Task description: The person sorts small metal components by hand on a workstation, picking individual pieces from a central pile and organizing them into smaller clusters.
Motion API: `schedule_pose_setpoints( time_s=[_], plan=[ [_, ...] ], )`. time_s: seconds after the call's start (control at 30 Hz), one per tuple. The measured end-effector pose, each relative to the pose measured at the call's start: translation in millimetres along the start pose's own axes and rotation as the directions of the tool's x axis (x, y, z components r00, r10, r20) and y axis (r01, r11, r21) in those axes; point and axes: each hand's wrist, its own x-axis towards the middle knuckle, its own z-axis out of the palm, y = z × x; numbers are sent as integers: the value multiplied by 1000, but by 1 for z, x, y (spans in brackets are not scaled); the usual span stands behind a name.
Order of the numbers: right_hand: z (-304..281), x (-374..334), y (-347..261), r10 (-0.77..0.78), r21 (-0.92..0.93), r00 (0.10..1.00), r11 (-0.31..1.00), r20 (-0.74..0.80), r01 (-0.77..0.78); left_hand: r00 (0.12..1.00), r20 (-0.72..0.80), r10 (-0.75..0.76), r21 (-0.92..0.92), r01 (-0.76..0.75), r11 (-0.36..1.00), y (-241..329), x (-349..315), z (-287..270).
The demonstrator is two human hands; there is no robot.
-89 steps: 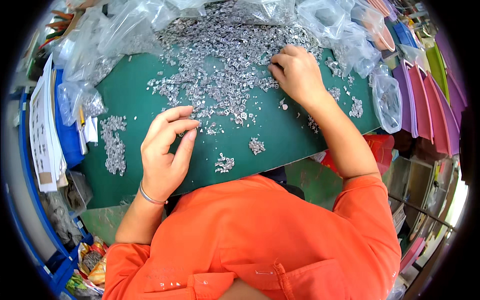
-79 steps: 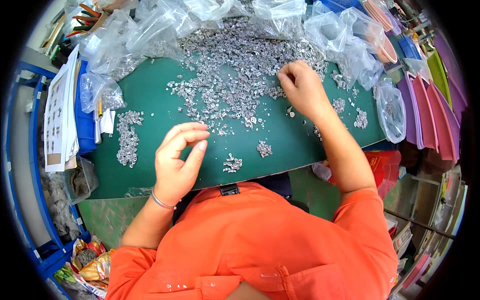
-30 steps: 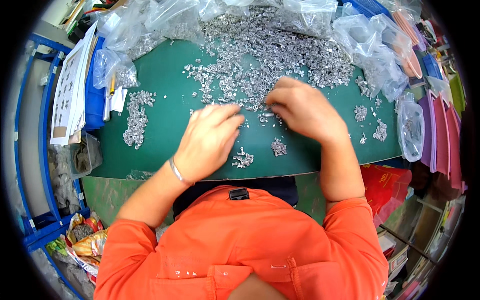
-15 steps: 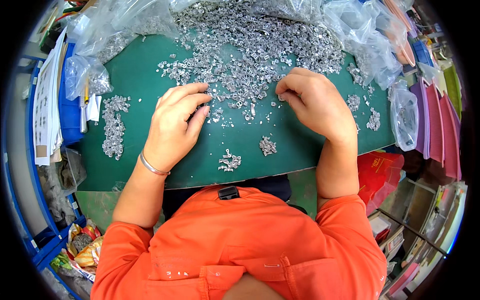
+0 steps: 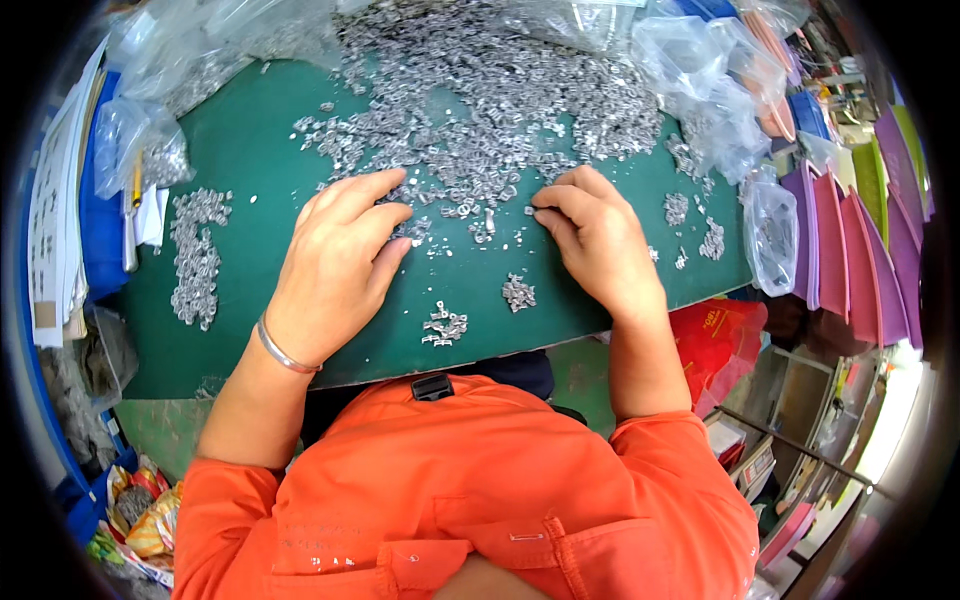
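Note:
A broad heap of small clear plastic parts (image 5: 480,90) spreads over the far middle of the green tabletop (image 5: 250,130). At its near left edge rests my left hand (image 5: 345,240), thumb and forefinger apart, beside a few loose parts (image 5: 415,231). My right hand (image 5: 603,240) is pinched closed near the heap's right edge, with a small clear part (image 5: 530,211) at its fingertips. Between my hands lie scattered parts and tiny bits. Two small piles, one looser (image 5: 445,325) and one tighter (image 5: 518,292), sit closer to me.
A long group of parts (image 5: 196,262) lies at the left, with smaller clusters (image 5: 711,240) at the right. Clear bags (image 5: 230,45) line the far side. A clear plastic container (image 5: 771,235) stands at the right edge, beside pink and purple bins (image 5: 840,240). Papers (image 5: 65,210) hang at the left.
My right hand has come slightly toward me, its fingers still pinched. The left hand has barely moved over the table. The whole view has shifted a little.

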Motion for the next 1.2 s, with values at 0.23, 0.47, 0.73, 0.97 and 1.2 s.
schedule_pose_setpoints(
  time_s=[0.23,0.47,0.73,0.97,1.2],
  plan=[
    [-8,-13,4,56,102,984,994,-167,-39,1000,15,-12,8,12,1000,0,-2,2],
    [-81,-58,102,491,146,684,855,-540,-498,1000,24,12,27,-13,1000,2,-2,4],
    [-98,-104,164,600,3,589,702,-541,-712,1000,15,25,28,-26,999,2,-2,6],
    [-47,-53,73,151,-139,848,957,-507,-254,999,16,52,45,-52,998,0,-1,4],
    [5,-27,10,-209,-3,977,978,-44,209,999,28,39,25,-40,999,0,0,3]
  ],
)
